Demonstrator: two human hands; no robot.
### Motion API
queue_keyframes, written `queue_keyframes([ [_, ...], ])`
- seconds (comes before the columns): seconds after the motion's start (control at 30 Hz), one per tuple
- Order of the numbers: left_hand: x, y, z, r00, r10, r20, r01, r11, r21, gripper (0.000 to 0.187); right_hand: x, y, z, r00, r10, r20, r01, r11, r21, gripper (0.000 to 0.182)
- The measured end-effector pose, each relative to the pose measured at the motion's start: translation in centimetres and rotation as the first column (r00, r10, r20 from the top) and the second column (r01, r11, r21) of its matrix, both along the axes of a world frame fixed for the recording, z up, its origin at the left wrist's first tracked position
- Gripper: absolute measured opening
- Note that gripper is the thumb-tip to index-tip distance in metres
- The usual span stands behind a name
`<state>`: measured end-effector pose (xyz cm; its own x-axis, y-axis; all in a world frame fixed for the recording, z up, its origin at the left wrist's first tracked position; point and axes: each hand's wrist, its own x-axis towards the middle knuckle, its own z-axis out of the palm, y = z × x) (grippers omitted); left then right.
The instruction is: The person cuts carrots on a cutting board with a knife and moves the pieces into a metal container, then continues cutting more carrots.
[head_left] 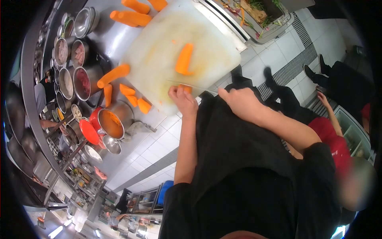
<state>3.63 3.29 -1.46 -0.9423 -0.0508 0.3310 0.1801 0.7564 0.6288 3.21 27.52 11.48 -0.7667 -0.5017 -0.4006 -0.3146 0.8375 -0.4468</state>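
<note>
My left hand (184,100) is closed on a short carrot piece (185,88) at the near edge of the white cutting board (215,47). My right hand (243,104) is wrapped round the handle of a knife (199,88), whose thin blade reaches left over the board right at that piece. The handle is mostly hidden by my fingers. A larger cut carrot (184,59) lies beyond the blade, mid-board. Left of the board are a whole peeled carrot (113,75) and several cut chunks (131,95); more peeled carrots (130,18) lie at the far left corner.
A metal pot (115,119) holds orange pieces in liquid, with a red lid or bowl (88,132) beside it. Several steel containers of meat (82,83) stand farther left. A tray of vegetable scraps (258,16) sits at the upper right. A person in red (332,139) is close on my right.
</note>
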Motion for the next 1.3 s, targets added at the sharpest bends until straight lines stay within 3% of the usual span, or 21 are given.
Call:
queue_keyframes([
  [0.17,-0.1,0.3,0.5,0.999,-0.007,0.039,0.005,0.999,0.046,0.034,1.4,0.6,1.7,0.999,-0.027,-0.036,0.029,0.999,0.036,0.021],
  [0.47,-0.2,0.4,0.4,0.999,-0.013,0.029,0.012,1.0,0.022,0.034,0.9,0.7,2.4,0.998,-0.008,0.059,0.006,1.0,0.03,0.022],
  [0.73,-0.3,0.2,0.4,1.0,-0.021,-0.006,0.021,1.0,0.004,0.034,-0.8,-1.9,-0.5,0.985,-0.056,0.165,0.072,0.993,-0.094,0.022],
  [0.83,0.1,-0.2,0.5,0.993,-0.052,0.103,0.059,0.996,-0.062,0.027,-1.5,-3.2,-2.6,0.991,-0.045,0.125,0.058,0.993,-0.106,0.023],
  [0.97,-0.1,-0.2,-0.6,0.998,-0.052,0.038,0.052,0.999,0.015,0.022,-1.8,-4.1,-5.1,0.996,-0.056,0.071,0.069,0.978,-0.195,0.026],
  [1.13,0.4,-0.4,1.3,0.998,-0.045,-0.044,0.049,0.993,0.104,0.03,-2.1,-4.1,-5.0,0.999,-0.038,0.013,0.039,0.993,-0.112,0.03],
  [1.2,0.3,-1.8,2.9,0.998,-0.049,0.049,0.051,0.997,-0.051,0.042,-2.7,-3.3,-4.3,1.0,-0.008,-0.012,0.007,0.998,-0.065,0.031],
  [1.23,-0.4,-2.0,5.1,0.994,0.017,0.105,-0.002,0.989,-0.146,0.04,-2.9,-2.8,-3.7,0.999,-0.006,-0.039,0.003,0.997,-0.072,0.031],
  [1.27,-1.4,-2.9,6.1,0.996,0.028,0.087,-0.016,0.99,-0.137,0.04,-3.2,-2.4,-2.9,0.998,-0.004,-0.07,-0.002,0.997,-0.079,0.031],
  [1.3,-2.7,-3.8,6.6,0.989,-0.009,0.147,0.042,0.974,-0.222,0.042,-3.5,-1.5,-1.7,0.996,0.009,-0.088,-0.015,0.997,-0.07,0.031],
])
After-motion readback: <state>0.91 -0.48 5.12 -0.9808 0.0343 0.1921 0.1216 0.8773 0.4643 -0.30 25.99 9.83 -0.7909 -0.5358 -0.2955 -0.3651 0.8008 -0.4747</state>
